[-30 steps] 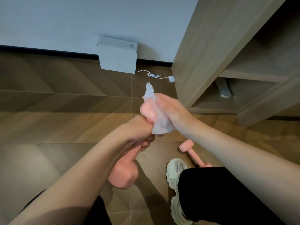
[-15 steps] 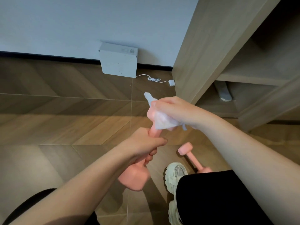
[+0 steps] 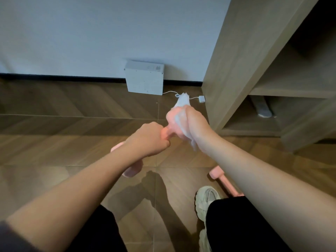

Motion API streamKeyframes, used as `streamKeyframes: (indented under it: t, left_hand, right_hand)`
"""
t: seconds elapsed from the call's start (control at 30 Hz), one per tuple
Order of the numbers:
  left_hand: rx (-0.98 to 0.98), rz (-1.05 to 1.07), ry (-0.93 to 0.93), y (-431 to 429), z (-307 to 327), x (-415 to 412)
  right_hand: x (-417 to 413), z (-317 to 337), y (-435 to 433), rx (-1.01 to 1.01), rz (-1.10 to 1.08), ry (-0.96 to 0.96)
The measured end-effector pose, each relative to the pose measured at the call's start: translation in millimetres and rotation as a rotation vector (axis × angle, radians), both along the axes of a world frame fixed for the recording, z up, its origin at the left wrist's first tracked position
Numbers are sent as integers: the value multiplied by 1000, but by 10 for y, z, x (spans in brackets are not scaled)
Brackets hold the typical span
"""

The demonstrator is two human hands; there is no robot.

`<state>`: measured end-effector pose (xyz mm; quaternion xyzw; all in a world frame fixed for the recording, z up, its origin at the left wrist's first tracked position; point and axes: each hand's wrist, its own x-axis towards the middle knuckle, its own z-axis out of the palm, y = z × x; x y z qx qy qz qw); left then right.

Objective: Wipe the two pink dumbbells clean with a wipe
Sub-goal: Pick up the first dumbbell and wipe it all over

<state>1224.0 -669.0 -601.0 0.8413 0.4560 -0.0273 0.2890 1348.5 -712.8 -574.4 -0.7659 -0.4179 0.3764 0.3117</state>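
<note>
Your left hand [image 3: 149, 139] fists the dumbbell [image 3: 170, 122] handle; your right hand [image 3: 195, 122] presses the wipe [image 3: 182, 102] around its far head.

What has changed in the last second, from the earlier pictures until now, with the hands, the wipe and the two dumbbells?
The right hand has worked the wipe around the upper head of the held dumbbell. The left hand keeps its grip on the handle and has tilted the dumbbell a little. Nothing was let go. The second dumbbell stays on the floor beside the shoe.
</note>
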Motion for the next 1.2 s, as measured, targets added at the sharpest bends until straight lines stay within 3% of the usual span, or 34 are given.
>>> streamKeyframes:
  t: [0.03,0.13,0.2,0.3,0.33,0.4,0.5,0.6,0.67,0.77,0.87,0.97,1.07,1.2]
  left_hand:
    - [-76,-4,-32,23,14,-7]
    - [-91,-34,-51,39,-5,-47]
    - [81,-58,11,-10,-71,-98]
    - [403,-61,95,-132,-236,-188]
    - [466,-78,111,-173,-290,-203]
    - [470,-70,103,-199,-358,-210]
    - [165,-17,36,-109,-365,-208]
    - [-366,105,-139,-51,-342,-225]
    - [-488,196,-217,-84,-373,-214]
    - [-66,61,-24,-144,-447,-199]
    - [356,39,77,-179,-432,-261]
    - [563,-63,150,-222,-413,-252]
    - [373,-7,77,-178,-393,-217]
    - [-57,-48,-45,-36,-355,-198]
  right_hand:
    - [-2,-41,-3,95,18,-70]
    - [3,-90,-112,368,5,150]
    - [-11,-157,-103,327,-67,242]
    - [-52,-240,-129,-58,-143,309]
    - [-65,-238,-132,-108,-199,379]
    - [-38,-298,-97,-102,-161,342]
    - [-82,-339,-38,71,-31,133]
    - [-63,-350,-74,264,172,162]
    - [-18,-386,-98,356,272,94]
    - [-72,-371,-61,256,111,111]
    - [-155,-355,-76,-86,-140,327]
    - [-149,-373,-83,-246,-292,469]
    - [-151,-363,-61,-38,-213,353]
    - [-55,-361,-124,328,172,209]
